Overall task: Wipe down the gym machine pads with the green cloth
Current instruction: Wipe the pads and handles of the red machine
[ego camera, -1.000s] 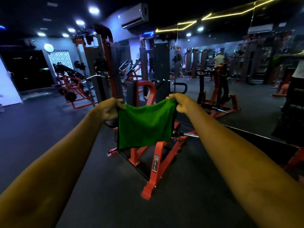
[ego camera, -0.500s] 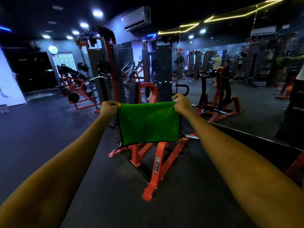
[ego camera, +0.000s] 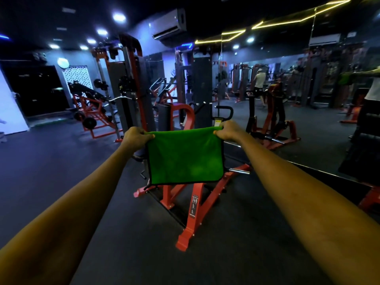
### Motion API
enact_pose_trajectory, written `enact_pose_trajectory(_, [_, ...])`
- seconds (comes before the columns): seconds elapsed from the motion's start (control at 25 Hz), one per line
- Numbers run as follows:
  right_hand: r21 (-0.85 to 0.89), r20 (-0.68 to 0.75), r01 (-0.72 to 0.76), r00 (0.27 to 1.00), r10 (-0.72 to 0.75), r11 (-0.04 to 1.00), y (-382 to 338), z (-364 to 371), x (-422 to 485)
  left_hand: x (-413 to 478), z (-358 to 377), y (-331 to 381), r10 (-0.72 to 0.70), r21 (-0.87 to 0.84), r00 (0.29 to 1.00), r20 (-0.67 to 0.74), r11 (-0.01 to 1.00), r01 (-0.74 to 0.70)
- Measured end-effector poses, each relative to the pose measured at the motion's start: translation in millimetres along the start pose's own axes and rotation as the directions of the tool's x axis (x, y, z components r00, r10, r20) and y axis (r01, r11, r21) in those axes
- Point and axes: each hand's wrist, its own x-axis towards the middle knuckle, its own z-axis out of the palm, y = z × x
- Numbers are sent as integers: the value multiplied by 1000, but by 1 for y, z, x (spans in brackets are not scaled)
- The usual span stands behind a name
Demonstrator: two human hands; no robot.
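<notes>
I hold a green cloth point(ego camera: 185, 156) stretched flat in front of me, arms straight out. My left hand point(ego camera: 136, 137) pinches its top left corner and my right hand point(ego camera: 229, 130) pinches its top right corner. The cloth hangs as a rectangle with a dark hem. Behind it stands a red-framed gym machine point(ego camera: 191, 202) on the dark floor; its dark upright pad point(ego camera: 164, 118) shows just above the cloth's left part. The cloth hides the machine's middle.
A weight-stack tower point(ego camera: 131, 89) rises behind on the left, with a red plate-loaded machine point(ego camera: 90, 112) further left. A mirror wall point(ego camera: 308, 99) runs along the right, its lower edge near my right arm. Dark rubber floor point(ego camera: 51, 161) stretches to the left.
Both hands have pulled the cloth's top edge taut and spread it wider and flatter. It now hangs lower and squarer in front of the machine.
</notes>
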Motion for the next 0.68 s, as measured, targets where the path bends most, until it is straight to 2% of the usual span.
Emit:
enact_pose_trajectory(0.08, [58,-7,19,1000,-19,998,-9,-1,-8,-6,4,8,-24,-14,999,-24,1000,24])
enact_pose_trajectory(0.2, [210,21,-9,1000,5,978,-24,-2,-15,-9,14,20,-85,-141,996,-21,987,81])
enact_pose_trajectory(0.28, [363,114,-49,993,8,931,-44,-5,-25,-8,20,27,-124,-216,992,19,968,125])
enact_pose_trajectory(0.36, [527,261,-132,965,-12,839,-64,-4,-31,-13,27,40,-131,-272,990,60,952,142])
enact_pose_trajectory(0.44, [614,340,-186,939,-45,767,-81,0,-34,-20,36,55,-68,-302,994,81,949,90])
enact_pose_trajectory(0.52, [677,356,-207,932,-69,706,-95,6,-36,-29,43,69,-13,-411,990,143,909,71])
enact_pose_trajectory(0.6, [719,366,-216,925,-96,660,-105,7,-40,-34,41,76,57,-541,952,302,832,122])
enact_pose_trajectory(0.68, [767,377,-223,915,-142,601,-104,5,-39,-42,34,80,165,-567,891,423,815,118])
